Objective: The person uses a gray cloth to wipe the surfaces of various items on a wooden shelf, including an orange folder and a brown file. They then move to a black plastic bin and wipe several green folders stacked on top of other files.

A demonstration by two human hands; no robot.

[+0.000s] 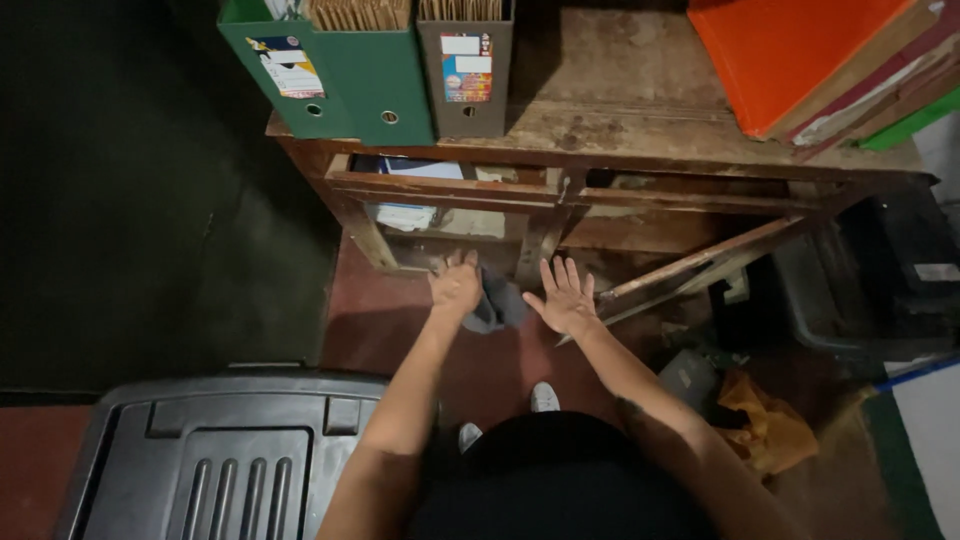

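My left hand (455, 285) is closed on a grey cloth (497, 305), held low against the front of an old wooden cabinet (600, 130). The cloth hangs down to the right of that hand. My right hand (566, 297) is spread flat with fingers apart, just right of the cloth, near the cabinet's middle upright post (540, 240). It holds nothing. Both arms reach forward and down from my body.
A green file box (340, 70) and a grey file box (468, 70) stand on the cabinet top, with orange folders (790, 50) at the right. A black ribbed bin lid (230, 450) lies bottom left. A loose slanted wooden bar (700, 265), dark crates and an orange bag (765, 425) sit at the right.
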